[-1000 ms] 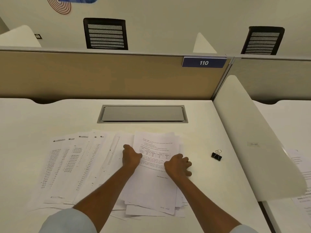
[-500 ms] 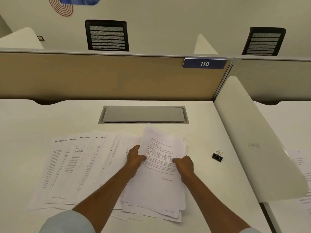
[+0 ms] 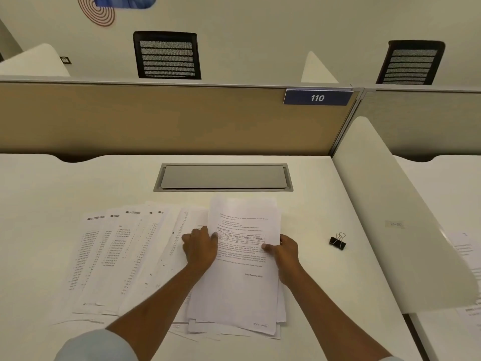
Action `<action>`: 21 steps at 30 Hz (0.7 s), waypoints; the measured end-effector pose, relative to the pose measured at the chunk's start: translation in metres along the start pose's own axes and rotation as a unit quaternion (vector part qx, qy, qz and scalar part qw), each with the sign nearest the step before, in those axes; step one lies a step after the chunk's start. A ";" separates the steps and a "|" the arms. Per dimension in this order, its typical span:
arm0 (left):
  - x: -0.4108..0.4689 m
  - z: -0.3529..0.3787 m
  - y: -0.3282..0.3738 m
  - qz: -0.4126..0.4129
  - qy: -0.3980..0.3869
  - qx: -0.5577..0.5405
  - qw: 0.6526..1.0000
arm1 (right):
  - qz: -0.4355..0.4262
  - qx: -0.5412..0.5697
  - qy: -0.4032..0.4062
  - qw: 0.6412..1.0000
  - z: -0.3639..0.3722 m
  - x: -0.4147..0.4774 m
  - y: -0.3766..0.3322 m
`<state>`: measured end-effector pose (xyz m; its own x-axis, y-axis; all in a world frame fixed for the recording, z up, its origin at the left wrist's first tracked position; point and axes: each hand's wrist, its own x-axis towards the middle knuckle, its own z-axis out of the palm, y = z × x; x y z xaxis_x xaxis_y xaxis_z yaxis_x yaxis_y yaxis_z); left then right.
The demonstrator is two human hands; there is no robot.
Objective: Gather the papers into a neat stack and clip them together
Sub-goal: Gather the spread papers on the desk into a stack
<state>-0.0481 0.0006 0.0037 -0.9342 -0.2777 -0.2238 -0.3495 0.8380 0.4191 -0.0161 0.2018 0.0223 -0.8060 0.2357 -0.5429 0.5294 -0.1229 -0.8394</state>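
A small bundle of printed papers is held between both hands, its far end lifted off the white desk. My left hand grips the bundle's left edge, and my right hand grips its right edge with the thumb on top. Several more printed sheets lie fanned out flat to the left, partly under my left forearm. A black binder clip rests on the desk to the right of my right hand, apart from the papers.
A grey cable hatch is set into the desk beyond the papers. A tan partition with a "110" sign closes the back. A white curved divider bounds the right side, with other papers on the neighbouring desk.
Both hands went from lying flat on the top sheets to gripping their side edges. The bundle's far end has lifted off the desk and the sheets have drawn closer together.
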 end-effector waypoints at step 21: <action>0.008 -0.007 -0.010 -0.082 -0.006 -0.175 0.981 | 0.012 -0.111 0.044 0.993 0.041 -0.022 -0.007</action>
<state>-0.0527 -0.0134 0.0036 -0.8632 -0.3878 -0.3233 -0.5001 0.5687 0.6530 -0.0134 0.1581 0.0389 -0.7721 0.3188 -0.5497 0.6008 0.0844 -0.7950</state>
